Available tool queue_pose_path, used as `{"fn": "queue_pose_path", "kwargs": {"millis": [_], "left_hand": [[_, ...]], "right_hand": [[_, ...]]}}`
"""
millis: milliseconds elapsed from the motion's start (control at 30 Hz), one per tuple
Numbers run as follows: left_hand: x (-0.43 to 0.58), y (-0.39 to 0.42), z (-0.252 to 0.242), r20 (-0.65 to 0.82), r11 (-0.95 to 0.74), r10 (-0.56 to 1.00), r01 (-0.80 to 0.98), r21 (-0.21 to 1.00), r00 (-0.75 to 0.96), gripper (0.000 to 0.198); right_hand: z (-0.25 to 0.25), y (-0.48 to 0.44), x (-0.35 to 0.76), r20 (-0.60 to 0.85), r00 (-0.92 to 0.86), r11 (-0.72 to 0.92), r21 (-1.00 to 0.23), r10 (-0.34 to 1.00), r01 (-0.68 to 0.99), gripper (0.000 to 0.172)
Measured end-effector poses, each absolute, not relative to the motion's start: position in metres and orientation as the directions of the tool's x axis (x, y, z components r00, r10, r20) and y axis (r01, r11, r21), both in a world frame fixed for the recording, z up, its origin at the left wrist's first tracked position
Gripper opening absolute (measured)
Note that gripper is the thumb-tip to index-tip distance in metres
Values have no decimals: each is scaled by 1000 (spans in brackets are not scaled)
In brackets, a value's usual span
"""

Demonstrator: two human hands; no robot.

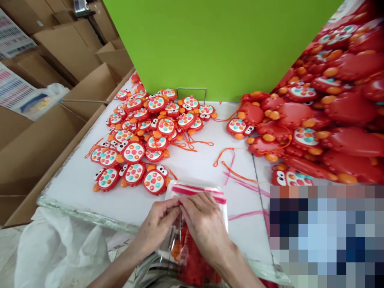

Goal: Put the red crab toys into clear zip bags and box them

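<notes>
At the near edge of the table, my left hand (160, 222) and my right hand (205, 220) meet over a clear plastic bag (222, 198) with a red stripe along its top. Both hands have their fingers closed, pinching the bag together just below the stripe. Through the film shows something red with an orange part (192, 260), partly covered by my right hand and forearm. Just beyond my left hand lies a red crab-shaped toy (154, 180) with coloured dots on a white face. What sits between my fingertips is hidden.
A heap of similar crab toys (133, 152) lies at the left, a larger pile (300, 116) at the right. Orange cords (240, 172) trail across the white table (204, 160). A green panel (210, 48) stands behind. Cardboard boxes (69, 120) flank the left. Pixelation hides the lower right.
</notes>
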State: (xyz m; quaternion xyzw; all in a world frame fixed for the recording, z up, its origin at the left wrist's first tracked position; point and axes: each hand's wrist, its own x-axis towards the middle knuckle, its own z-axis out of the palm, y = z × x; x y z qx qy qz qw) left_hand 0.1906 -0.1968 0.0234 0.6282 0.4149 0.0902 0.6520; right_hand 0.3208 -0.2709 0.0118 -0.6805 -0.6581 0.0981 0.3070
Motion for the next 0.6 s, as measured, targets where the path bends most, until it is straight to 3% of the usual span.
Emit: {"fn": "queue_pose_path", "kwargs": {"millis": [133, 233, 333, 400, 500, 600], "left_hand": [[193, -198, 27, -324, -71, 664, 488, 870, 674, 25], [191, -196, 27, -312, -156, 648, 523, 838, 695, 26], [185, -192, 25, -326, -127, 646, 519, 846, 690, 26], [179, -187, 22, -349, -58, 649, 502, 863, 676, 24], [171, -181, 15, -384, 34, 645, 477, 878, 661, 23], [168, -178, 8, -416, 125, 641, 446, 886, 646, 23]], "right_hand": [[15, -260, 317, 271, 56, 76, -452, 961, 889, 18], [16, -259, 327, 260, 136, 14, -502, 956, 865, 17], [12, -274, 360, 262, 334, -141, -556, 905, 819, 14], [9, -292, 393, 258, 487, -304, -522, 834, 797, 15], [6, -323, 444, 206, 714, -616, -383, 669, 688, 21], [8, -344, 476, 139, 846, -812, -240, 514, 533, 19]]}}
